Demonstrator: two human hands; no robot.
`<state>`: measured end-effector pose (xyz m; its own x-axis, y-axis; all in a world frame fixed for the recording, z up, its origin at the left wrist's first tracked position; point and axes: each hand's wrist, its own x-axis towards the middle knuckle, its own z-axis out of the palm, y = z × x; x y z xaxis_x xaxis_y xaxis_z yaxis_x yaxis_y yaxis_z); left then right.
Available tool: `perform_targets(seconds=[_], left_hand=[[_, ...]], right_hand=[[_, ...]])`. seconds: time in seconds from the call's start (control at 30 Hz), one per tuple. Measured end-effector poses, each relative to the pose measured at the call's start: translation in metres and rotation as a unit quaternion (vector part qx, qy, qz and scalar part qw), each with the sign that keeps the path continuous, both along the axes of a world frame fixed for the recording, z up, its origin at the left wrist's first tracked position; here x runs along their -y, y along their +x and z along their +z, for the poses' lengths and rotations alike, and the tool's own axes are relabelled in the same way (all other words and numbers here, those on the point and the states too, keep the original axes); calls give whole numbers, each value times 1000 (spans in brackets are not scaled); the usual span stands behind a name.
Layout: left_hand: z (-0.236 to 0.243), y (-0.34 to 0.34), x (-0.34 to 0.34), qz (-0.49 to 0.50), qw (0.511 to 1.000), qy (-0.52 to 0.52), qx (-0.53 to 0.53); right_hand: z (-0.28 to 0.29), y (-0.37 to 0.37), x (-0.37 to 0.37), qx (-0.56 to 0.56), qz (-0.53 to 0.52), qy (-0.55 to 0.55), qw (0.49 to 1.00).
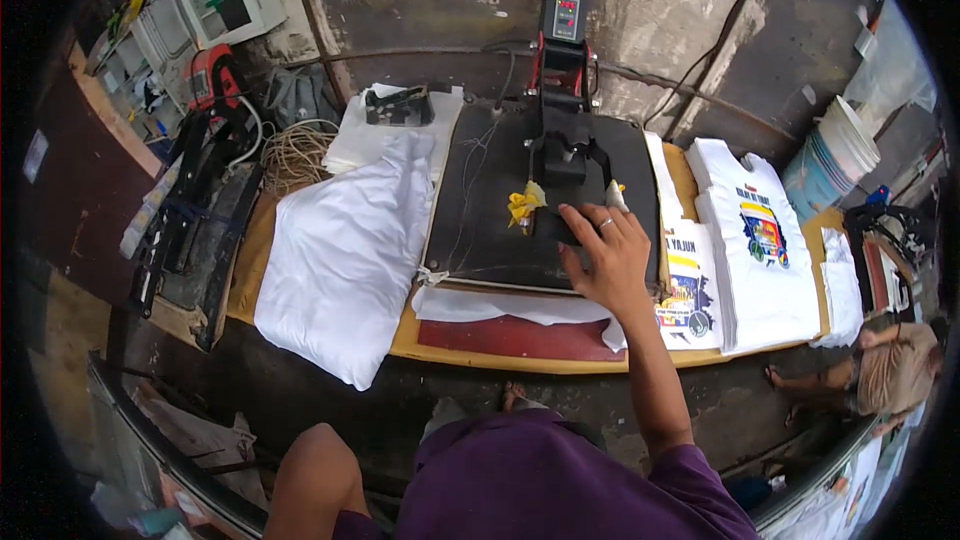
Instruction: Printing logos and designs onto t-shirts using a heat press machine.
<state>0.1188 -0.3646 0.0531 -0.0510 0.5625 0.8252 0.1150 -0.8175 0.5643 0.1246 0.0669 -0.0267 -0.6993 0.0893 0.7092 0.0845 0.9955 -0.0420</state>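
A heat press with a wide black top plate stands in the middle of the table, its plate down. White cloth shows under its front edge, above a red board. My right hand reaches over the plate, its fingers bent over the right part of the black press handle; the fingertips are partly hidden. A ring is on one finger. Yellow material is wrapped at the handle's left end. Of my left arm only the bent part shows at the bottom left; my left hand is out of view.
A heap of white fabric lies left of the press. To the right are stacked printed white shirts and a bucket. Another press stands far left, beside coiled rope. A person is at the far right.
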Motion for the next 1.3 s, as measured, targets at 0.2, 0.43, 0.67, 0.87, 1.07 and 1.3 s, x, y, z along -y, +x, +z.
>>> perform_targets(seconds=[0.2, 0.43, 0.67, 0.87, 1.07, 1.3], left_hand=[[8, -42, 26, -132, 990, 9, 41], [8, -80, 49, -284, 953, 37, 93], [15, -119, 64, -419, 897, 44, 136], [21, -137, 70, -499, 848, 58, 167], [26, -147, 65, -579, 788, 75, 198], [34, -160, 34, -679, 688, 78, 244]], right_hand=[[4, -4, 13, 4, -40, -32, 999], [2, -9, 21, 15, -98, -32, 995], [1, -14, 26, 1, -123, -33, 992], [-2, -14, 29, -3, -134, -35, 990], [-7, -14, 33, -12, -146, -34, 989], [-4, -15, 31, -3, -148, -29, 989]])
